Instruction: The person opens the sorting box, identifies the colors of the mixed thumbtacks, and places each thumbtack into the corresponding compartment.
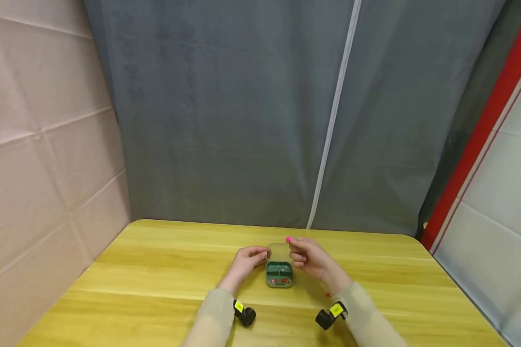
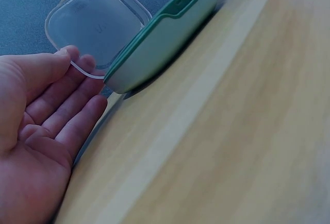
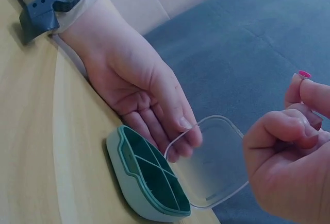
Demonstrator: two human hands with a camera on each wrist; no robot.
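Two hands (image 1: 282, 260) around open green pillbox (image 1: 280, 274)

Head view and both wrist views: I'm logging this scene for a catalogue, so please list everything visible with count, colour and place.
Pill box: one, green, divided compartments, on the table between the hands.
Lid: one, clear, hinged open, standing up at the box's far edge.
Pink pill: one, pinched at fingertips above the box.
Table: one, yellow wood.
Curtain: one, grey, behind the table.
Wrist cameras: two, black, on the wrists.
Left hand: fingers straight, touching the lid's edge.
Right hand: pinches the pink pill.
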